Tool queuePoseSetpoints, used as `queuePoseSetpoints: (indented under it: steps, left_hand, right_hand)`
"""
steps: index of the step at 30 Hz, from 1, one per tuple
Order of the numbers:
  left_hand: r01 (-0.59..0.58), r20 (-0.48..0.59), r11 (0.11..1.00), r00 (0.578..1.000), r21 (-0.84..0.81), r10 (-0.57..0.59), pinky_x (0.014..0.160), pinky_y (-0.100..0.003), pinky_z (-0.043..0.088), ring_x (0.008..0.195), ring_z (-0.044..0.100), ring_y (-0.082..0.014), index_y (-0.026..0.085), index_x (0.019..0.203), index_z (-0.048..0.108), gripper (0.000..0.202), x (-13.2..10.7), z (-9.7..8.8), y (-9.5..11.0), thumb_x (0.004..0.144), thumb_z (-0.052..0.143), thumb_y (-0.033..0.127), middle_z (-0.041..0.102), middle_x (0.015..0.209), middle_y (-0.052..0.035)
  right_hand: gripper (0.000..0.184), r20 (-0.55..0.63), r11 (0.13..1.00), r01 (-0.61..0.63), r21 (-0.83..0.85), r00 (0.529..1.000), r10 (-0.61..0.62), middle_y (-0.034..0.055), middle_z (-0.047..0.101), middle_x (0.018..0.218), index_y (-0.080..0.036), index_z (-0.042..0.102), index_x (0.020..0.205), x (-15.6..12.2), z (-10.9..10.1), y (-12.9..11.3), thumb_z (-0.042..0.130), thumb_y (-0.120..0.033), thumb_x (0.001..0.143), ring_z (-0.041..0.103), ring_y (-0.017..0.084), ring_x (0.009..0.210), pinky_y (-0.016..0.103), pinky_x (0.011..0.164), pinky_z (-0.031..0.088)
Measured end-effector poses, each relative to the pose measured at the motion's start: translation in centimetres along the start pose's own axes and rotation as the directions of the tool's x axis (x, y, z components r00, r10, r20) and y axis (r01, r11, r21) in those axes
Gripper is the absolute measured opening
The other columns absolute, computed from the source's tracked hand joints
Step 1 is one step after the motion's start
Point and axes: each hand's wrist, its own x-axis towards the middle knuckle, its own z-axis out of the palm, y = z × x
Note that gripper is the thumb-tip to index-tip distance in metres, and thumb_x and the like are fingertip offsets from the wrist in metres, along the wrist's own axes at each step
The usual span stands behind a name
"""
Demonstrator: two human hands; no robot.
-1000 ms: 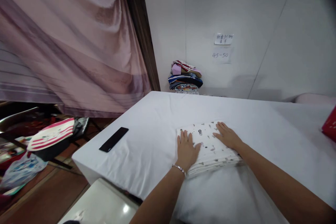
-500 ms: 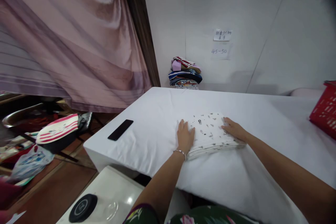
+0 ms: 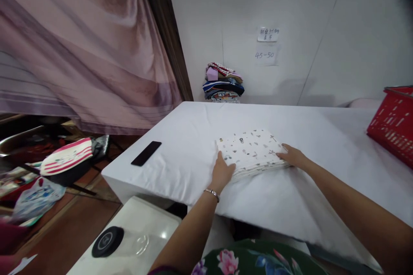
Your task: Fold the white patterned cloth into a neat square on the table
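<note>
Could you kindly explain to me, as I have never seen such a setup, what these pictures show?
There is no machine here: these are a person's two bare hands. Every picture comes from one camera worn on the head, looking forward and down.

Ahead is a table covered in white. On it lie a folded white cloth with a small scattered print and, to the left, a flat black object. A red basket is at the far right.

The left hand touches the folded cloth's left side, and the right hand its right side. Whether either grip closes underneath cannot be seen.
</note>
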Motion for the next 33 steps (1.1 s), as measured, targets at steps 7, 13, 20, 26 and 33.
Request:
queuePoseSetpoints:
  steps: [7, 13, 20, 26, 33]
  left_hand:
    - [-0.015, 0.006, 0.999, 1.0, 0.04, 0.014, 0.094, -0.036, 0.041, 0.115, 0.05, -0.0257, 0.019, 0.137, 0.03, 0.073, 2.4, -2.7, -0.7, 0.072, 0.061, 0.029, 0.051, 0.13, -0.011]
    - [-0.021, -0.034, 1.0, 0.999, 0.014, 0.022, 0.095, -0.036, 0.04, 0.115, 0.049, -0.0254, 0.016, 0.133, 0.037, 0.067, 1.7, -2.3, -2.2, 0.075, 0.062, 0.037, 0.05, 0.129, -0.0124]
    - [-0.198, -0.167, 0.971, 0.97, -0.133, 0.175, 0.08, -0.029, 0.049, 0.094, 0.059, -0.0156, 0.02, 0.123, 0.049, 0.041, -0.6, -3.0, -4.3, 0.085, 0.05, 0.036, 0.052, 0.123, -0.008]
    - [-0.579, 0.112, 0.789, 0.815, 0.207, 0.568, 0.1, -0.04, 0.037, 0.119, 0.043, -0.0219, 0.027, 0.122, 0.052, 0.046, -2.3, -4.5, -5.7, 0.077, 0.06, 0.023, 0.05, 0.128, -0.0049]
    - [-0.701, 0.26, 0.605, 0.708, 0.378, 0.657, 0.099, -0.039, 0.035, 0.121, 0.042, -0.0227, 0.025, 0.127, 0.047, 0.051, -1.7, -5.7, -5.4, 0.078, 0.053, 0.013, 0.054, 0.124, -0.0051]
  right_hand:
    - [0.072, 0.079, 0.994, -0.045, 0.104, 0.996, 0.037, 0.0126, 0.064, 0.114, -0.017, 0.04, 0.136, -4.1, 0.1, -2.1, 0.044, -0.058, 0.078, 0.062, 0.031, 0.098, 0.04, 0.079, 0.049]
    - [0.07, 0.012, 0.997, -0.041, 0.071, 0.999, 0.04, 0.0126, 0.061, 0.116, -0.018, 0.034, 0.139, -6.8, -0.4, -3.2, 0.036, -0.06, 0.082, 0.061, 0.031, 0.095, 0.041, 0.075, 0.049]
    - [0.047, -0.244, 0.883, 0.47, -0.01, 0.855, -0.458, 0.0073, 0.051, 0.131, -0.024, 0.044, 0.131, -9.1, 0.0, -2.5, 0.039, -0.042, 0.088, 0.043, 0.026, 0.123, 0.043, 0.103, 0.034]
    - [0.046, -0.142, 0.775, 0.625, -0.089, 0.763, -0.631, 0.0084, 0.052, 0.13, -0.023, 0.043, 0.132, -9.6, 1.7, -0.3, 0.041, -0.034, 0.087, 0.046, 0.024, 0.121, 0.044, 0.101, 0.037]
    - [0.052, -0.026, 0.722, 0.658, -0.216, 0.735, -0.678, 0.0057, 0.056, 0.128, -0.023, 0.046, 0.131, -8.3, 1.8, 0.5, 0.033, -0.013, 0.082, 0.05, 0.023, 0.118, 0.05, 0.103, 0.032]
